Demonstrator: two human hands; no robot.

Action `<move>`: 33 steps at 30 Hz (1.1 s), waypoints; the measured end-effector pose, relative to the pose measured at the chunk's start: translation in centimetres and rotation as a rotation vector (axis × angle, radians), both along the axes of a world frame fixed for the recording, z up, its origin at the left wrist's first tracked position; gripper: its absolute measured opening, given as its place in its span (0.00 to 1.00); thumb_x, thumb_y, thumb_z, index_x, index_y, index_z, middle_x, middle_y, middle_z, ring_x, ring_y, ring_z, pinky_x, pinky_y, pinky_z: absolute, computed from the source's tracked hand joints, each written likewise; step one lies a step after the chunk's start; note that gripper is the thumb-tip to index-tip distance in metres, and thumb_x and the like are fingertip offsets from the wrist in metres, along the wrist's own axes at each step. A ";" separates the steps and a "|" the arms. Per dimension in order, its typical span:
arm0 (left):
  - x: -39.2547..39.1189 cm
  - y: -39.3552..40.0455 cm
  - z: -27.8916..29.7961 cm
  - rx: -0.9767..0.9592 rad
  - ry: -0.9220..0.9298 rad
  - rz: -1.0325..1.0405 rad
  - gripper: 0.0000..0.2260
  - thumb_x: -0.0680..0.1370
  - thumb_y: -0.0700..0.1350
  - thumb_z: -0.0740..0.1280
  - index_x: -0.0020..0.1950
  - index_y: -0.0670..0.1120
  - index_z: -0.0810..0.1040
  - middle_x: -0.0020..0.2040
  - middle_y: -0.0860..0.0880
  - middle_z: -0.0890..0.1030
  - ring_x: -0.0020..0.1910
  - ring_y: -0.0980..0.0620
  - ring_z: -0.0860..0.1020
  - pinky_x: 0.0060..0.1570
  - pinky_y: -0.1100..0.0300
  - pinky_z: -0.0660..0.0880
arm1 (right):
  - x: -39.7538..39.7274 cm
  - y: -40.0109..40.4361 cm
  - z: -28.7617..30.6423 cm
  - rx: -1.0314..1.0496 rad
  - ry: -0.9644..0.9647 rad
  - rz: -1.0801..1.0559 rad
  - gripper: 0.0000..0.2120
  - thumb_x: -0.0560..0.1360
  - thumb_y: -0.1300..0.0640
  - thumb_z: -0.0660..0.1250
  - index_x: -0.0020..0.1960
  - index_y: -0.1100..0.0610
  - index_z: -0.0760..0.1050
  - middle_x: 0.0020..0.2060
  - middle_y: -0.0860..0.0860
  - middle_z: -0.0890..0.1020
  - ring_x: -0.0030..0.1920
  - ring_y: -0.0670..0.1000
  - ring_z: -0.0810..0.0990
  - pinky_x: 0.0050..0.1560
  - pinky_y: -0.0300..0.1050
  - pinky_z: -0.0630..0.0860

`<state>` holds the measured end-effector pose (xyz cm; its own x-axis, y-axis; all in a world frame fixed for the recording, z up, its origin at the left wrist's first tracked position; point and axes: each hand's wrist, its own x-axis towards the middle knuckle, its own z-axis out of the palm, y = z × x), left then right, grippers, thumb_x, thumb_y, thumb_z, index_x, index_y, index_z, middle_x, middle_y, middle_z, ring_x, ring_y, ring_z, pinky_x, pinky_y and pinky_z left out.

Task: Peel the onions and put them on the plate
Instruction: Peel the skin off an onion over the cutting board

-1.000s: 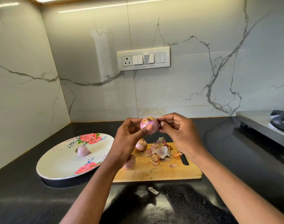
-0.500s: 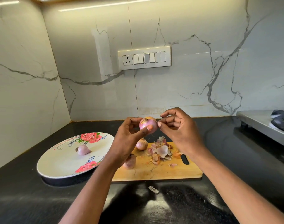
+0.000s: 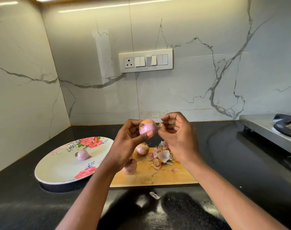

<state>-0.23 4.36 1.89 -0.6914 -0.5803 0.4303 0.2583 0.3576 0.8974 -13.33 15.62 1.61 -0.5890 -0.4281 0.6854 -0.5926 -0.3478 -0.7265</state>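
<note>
My left hand (image 3: 129, 143) holds a small pink onion (image 3: 147, 126) up above the wooden cutting board (image 3: 158, 175), thumb across its lower side. Part of the onion's top still carries tan skin. My right hand (image 3: 176, 135) is beside it, fingertips pinching a thin strip of skin (image 3: 159, 125) at the onion's right side. One peeled onion (image 3: 83, 154) lies on the white flowered plate (image 3: 58, 168) at the left. Two unpeeled onions (image 3: 142, 148) (image 3: 130, 167) lie on the board, next to a pile of peels (image 3: 162, 156).
The board and plate rest on a black counter (image 3: 232, 155). A scrap of peel (image 3: 154, 195) lies on the counter in front of the board. A steel stove (image 3: 274, 128) stands at the right edge. Marble walls close the back and left.
My right hand has pulled a little to the right and up, drawing a strip of skin off the onion. The left hand keeps the onion in about the same place.
</note>
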 end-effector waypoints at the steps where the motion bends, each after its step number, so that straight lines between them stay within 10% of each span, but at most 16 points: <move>1: 0.0 0.1 0.0 0.002 0.000 -0.010 0.22 0.70 0.47 0.75 0.62 0.42 0.76 0.53 0.48 0.85 0.54 0.51 0.84 0.49 0.65 0.78 | -0.2 0.0 0.1 -0.006 -0.049 0.007 0.10 0.73 0.64 0.75 0.51 0.54 0.79 0.41 0.48 0.85 0.42 0.45 0.85 0.45 0.39 0.81; 12: -0.3 -0.3 -0.6 0.043 -0.029 -0.017 0.26 0.70 0.57 0.76 0.65 0.50 0.78 0.60 0.50 0.83 0.64 0.47 0.79 0.70 0.43 0.72 | -0.3 -0.6 0.2 -0.006 -0.557 0.231 0.07 0.75 0.67 0.72 0.50 0.58 0.83 0.45 0.54 0.87 0.48 0.52 0.87 0.52 0.43 0.83; 25: -0.3 -0.4 -0.5 0.009 -0.035 0.021 0.23 0.72 0.55 0.71 0.65 0.48 0.77 0.58 0.51 0.84 0.57 0.55 0.82 0.56 0.60 0.77 | -0.5 -0.5 0.0 0.141 -0.517 0.435 0.11 0.78 0.56 0.71 0.58 0.58 0.82 0.53 0.54 0.86 0.55 0.52 0.86 0.61 0.50 0.81; 33: -0.3 -0.5 -0.5 0.084 0.000 -0.017 0.21 0.73 0.53 0.70 0.64 0.47 0.79 0.55 0.52 0.85 0.57 0.54 0.82 0.57 0.60 0.78 | -1.0 -0.1 0.2 0.114 -0.514 0.488 0.11 0.75 0.67 0.72 0.56 0.59 0.83 0.52 0.54 0.87 0.54 0.51 0.86 0.51 0.39 0.81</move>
